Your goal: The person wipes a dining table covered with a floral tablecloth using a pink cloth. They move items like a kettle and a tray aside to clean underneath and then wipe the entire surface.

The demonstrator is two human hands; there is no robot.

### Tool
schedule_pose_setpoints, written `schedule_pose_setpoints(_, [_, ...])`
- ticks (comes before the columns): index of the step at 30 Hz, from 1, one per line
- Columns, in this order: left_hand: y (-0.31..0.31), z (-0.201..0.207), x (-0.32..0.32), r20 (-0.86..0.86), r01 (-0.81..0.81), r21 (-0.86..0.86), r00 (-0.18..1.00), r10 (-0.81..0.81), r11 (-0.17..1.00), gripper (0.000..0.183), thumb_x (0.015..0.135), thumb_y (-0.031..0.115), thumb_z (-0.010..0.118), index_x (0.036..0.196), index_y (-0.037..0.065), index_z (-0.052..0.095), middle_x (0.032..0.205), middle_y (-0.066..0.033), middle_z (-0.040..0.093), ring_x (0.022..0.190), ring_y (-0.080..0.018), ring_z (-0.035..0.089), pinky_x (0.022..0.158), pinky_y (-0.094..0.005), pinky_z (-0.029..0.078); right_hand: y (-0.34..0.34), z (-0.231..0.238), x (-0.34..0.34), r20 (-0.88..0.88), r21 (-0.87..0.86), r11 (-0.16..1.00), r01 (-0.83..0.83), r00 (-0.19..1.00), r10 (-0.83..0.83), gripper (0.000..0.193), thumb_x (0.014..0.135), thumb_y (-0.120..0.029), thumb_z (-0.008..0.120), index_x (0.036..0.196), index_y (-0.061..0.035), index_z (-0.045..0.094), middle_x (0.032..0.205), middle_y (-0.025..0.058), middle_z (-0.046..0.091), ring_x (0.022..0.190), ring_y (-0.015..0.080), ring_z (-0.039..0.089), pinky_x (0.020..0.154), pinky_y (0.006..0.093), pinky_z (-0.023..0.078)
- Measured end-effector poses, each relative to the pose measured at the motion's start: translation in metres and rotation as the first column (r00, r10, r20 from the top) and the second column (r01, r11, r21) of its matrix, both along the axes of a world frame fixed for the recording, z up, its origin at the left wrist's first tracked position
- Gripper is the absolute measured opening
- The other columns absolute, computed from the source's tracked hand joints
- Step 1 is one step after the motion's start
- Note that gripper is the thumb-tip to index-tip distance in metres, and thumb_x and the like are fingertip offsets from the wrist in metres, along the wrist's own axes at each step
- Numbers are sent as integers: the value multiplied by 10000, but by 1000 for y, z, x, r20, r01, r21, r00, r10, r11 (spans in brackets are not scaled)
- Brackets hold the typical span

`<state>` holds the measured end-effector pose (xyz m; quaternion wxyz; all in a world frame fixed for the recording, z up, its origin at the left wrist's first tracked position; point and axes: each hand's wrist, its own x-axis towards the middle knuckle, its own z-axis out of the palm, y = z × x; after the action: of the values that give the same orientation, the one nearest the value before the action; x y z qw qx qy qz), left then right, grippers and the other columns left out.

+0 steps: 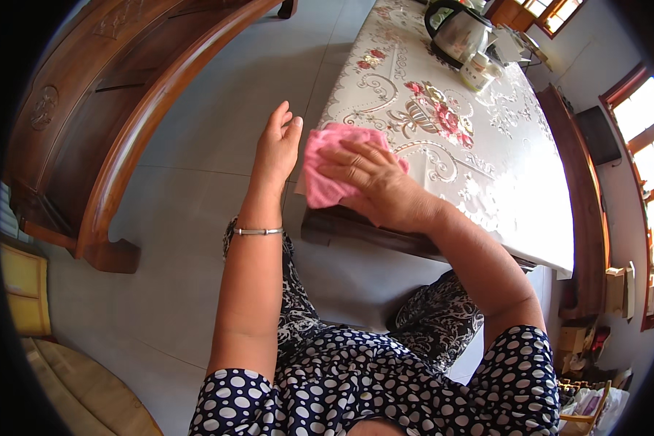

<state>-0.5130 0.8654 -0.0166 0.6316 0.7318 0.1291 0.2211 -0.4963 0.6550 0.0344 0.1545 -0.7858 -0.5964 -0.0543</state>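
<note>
wooden bench, grey floor, bright window

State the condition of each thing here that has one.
Pink cloth: spread, partly rumpled.
Right hand: open, palm down on the pink cloth.
Left hand: raised, holding nothing.
Tablecloth: spread, glare on one side.
Kettle: upright.
Bracelet: worn.

The cloth lies at the near left corner of the surface, beneath the right hand. The left hand is left of the cloth. The kettle stands toward the surface's far end, with the jar just before it. The settee stands on the floor, left of the surface; the window is to the surface's right.
</note>
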Motion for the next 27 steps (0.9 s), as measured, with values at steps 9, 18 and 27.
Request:
schedule_pose_setpoints(9, [-19,3,8,-17,70,53,997,-70,996,466,945,223,525,1358,47,401,1294,-185,512,1126,-251,553,915,-335,466,-4,-12,124,88,-25,929,369,927,-365,483,930,-339,499,1383,-193,418,1443,56,369,1356,288,281,1112,489,203])
schedule_pose_setpoints(18, [-27,0,5,52,152,225,984,-168,962,429,955,176,519,1350,42,420,1275,-186,529,1158,-239,530,962,-327,429,17,-24,237,112,-40,838,545,835,-538,544,912,-451,433,1393,-199,399,1477,38,327,1376,274,248,1126,443,189])
schedule_pose_setpoints(27, [-32,10,5,40,176,231,981,-190,957,442,950,181,534,1349,29,421,1263,-169,535,1175,-225,513,976,-328,412,35,-34,298,37,-9,699,715,698,-715,556,907,-501,401,1397,-238,396,1490,-20,306,1380,260,237,1095,531,180])
